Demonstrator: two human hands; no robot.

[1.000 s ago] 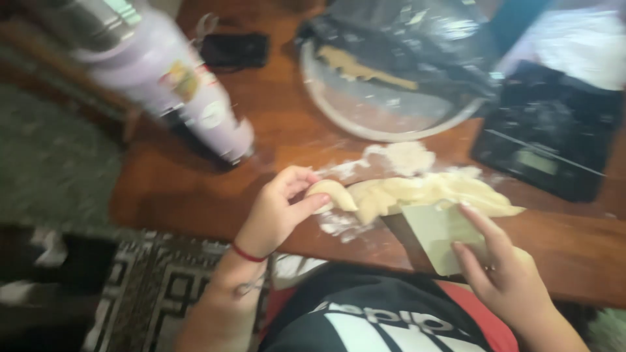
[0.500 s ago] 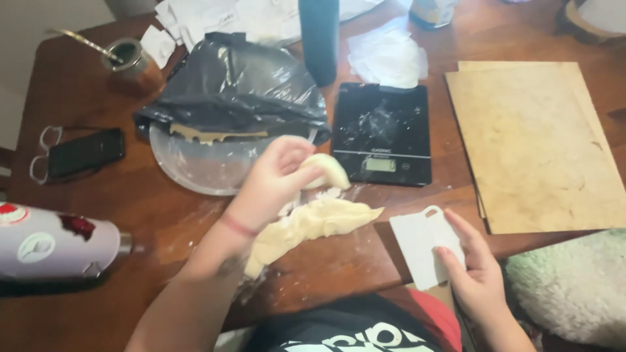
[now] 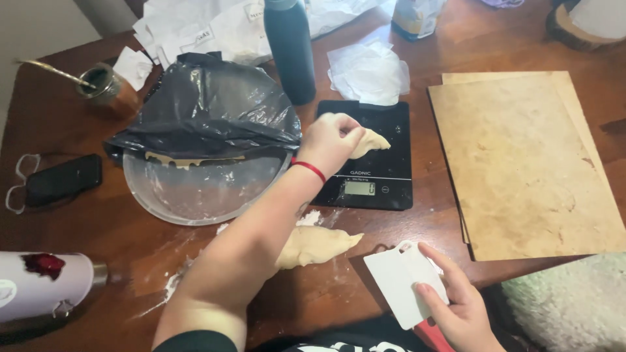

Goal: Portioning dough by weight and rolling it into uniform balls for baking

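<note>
My left hand point(image 3: 334, 141) holds a small piece of pale dough point(image 3: 369, 141) just over the black kitchen scale point(image 3: 378, 171). A red band circles that wrist. A longer lump of dough point(image 3: 314, 245) lies on the floury wooden table point(image 3: 117, 228), partly behind my left forearm. My right hand point(image 3: 456, 305) grips a white plastic scraper point(image 3: 399, 283) near the table's front edge.
A clear bowl point(image 3: 195, 192) half covered by a black plastic bag point(image 3: 205, 107) sits left of the scale. Also around: dark bottle point(image 3: 290, 49), wooden boards point(image 3: 528, 156) at right, phone point(image 3: 62, 179), metal cup with straw point(image 3: 107, 88), pale thermos point(image 3: 45, 283) at lower left, crumpled papers point(image 3: 368, 72).
My left hand has lifted a torn piece off the big dough lump and carried it up to the scale. The camera view has swung right and up. The right hand keeps the scraper.
</note>
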